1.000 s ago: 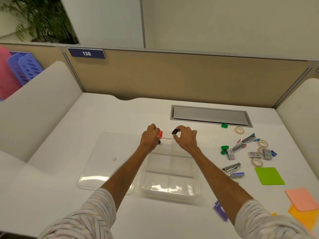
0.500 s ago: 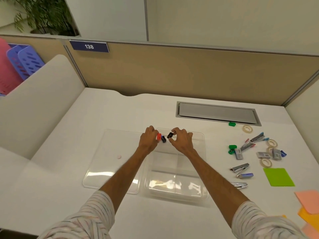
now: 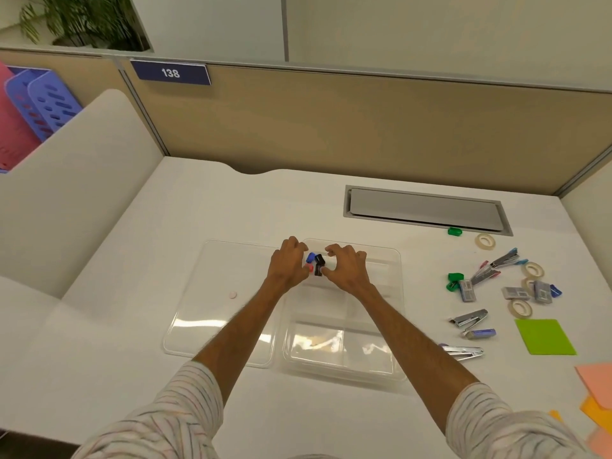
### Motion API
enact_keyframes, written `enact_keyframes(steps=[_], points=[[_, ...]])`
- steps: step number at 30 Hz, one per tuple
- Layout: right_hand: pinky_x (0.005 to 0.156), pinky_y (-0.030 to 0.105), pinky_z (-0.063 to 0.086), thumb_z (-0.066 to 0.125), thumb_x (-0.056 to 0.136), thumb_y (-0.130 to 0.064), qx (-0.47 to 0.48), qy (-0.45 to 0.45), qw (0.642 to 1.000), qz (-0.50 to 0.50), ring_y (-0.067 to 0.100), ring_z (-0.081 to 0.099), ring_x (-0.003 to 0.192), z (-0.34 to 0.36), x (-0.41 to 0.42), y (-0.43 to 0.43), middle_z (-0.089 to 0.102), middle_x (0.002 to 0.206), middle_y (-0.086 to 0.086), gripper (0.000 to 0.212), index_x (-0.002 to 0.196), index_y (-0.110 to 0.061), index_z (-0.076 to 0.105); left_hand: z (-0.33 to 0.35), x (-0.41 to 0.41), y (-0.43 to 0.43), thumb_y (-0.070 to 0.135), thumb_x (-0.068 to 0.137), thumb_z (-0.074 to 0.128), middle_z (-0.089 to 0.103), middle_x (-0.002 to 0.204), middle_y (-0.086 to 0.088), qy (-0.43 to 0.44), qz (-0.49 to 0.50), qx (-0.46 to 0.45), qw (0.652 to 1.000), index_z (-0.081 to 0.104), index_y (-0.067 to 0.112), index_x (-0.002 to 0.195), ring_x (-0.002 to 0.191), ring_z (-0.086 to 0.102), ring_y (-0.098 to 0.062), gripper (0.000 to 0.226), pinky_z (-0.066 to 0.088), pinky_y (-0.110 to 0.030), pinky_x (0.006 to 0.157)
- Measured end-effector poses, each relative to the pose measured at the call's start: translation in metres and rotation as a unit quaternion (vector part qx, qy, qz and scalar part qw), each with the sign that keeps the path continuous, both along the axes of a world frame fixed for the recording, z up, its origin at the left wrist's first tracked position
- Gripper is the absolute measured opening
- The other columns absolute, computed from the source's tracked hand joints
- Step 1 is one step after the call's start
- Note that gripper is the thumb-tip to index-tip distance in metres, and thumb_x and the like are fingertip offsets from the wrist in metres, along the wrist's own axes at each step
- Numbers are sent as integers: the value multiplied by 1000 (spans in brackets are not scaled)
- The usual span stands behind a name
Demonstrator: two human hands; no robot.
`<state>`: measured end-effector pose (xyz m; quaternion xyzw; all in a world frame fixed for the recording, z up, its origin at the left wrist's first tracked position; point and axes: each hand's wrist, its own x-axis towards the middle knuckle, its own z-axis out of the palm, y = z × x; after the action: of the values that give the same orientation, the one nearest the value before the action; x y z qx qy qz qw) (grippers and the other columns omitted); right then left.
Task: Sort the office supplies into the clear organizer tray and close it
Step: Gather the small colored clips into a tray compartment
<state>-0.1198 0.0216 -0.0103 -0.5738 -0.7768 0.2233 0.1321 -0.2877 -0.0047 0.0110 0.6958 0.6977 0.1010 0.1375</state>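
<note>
1. Setting small clips into the far compartment of the clear organizer tray point(image 3: 400, 276) looks to be the step in hand; the tray sits on the counter point(image 3: 198, 210) under both hands, and its lid point(image 3: 225, 313) lies flat just outside the left hand
2. The left hand point(image 3: 287, 265) is curled, its fingertips pinching the red clip point(image 3: 310, 268), with the blue clip point(image 3: 310, 257) just beyond them
3. The right hand point(image 3: 348, 270) arches finger and thumb round the black clips point(image 3: 319, 265) between the two hands; I cannot tell whether it grips them or is merely close
4. Sorting seems barely begun: the staplers point(image 3: 469, 318), tape rolls point(image 3: 520, 308), staple boxes point(image 3: 467, 290) and sticky notes point(image 3: 544, 336) all lie well out past the right hand
5. The next move calls for releasing the clips so they settle inside that one compartment, then reaching the right hand outward to the pile; the lid comes last
</note>
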Motion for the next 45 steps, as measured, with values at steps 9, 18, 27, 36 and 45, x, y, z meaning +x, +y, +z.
enact_keyframes(steps=[9, 18, 27, 36, 45], points=[[87, 37, 32, 65, 83, -24, 110, 70, 989, -70, 21, 56, 106, 1, 54, -9, 64, 109, -4, 23, 105, -17, 62, 4, 39, 3, 13, 85, 57, 53, 121, -6, 13, -31, 40, 999, 56, 12, 121, 115, 49, -26, 36, 39, -39, 87], [86, 36, 34, 58, 89, -19, 113, 48, 978, -169, 23, 59, 101, 7, 155, -9, 65, 107, 2, 18, 106, -14, 62, 6, 141, 7, 18, 89, 58, 56, 122, -5, -13, -94, 65, 993, 59, 14, 117, 120, 45, -23, 29, 39, -39, 94], [93, 43, 37, 60, 88, -31, 30, -18, 965, -260, 26, 55, 112, -4, 250, 10, 64, 115, 5, 29, 112, -15, 59, -8, 238, 11, 18, 89, 59, 60, 116, -6, -32, -118, 76, 990, 65, 13, 109, 118, 47, -24, 22, 42, -39, 89], [94, 45, 36, 62, 82, -52, -27, -111, 952, -283, 28, 50, 115, -24, 284, 24, 63, 116, 7, 51, 114, -13, 60, -45, 303, 26, 30, 88, 61, 58, 120, -8, -32, -132, 4, 991, 60, 12, 118, 118, 45, -25, 35, 41, -39, 90], [90, 41, 33, 62, 83, -43, -7, -41, 958, -285, 22, 50, 109, -33, 307, 30, 68, 104, 0, 33, 106, -21, 65, -67, 345, 34, 35, 92, 57, 53, 124, -9, -62, -104, -24, 992, 51, 13, 127, 116, 46, -26, 42, 42, -37, 88]])
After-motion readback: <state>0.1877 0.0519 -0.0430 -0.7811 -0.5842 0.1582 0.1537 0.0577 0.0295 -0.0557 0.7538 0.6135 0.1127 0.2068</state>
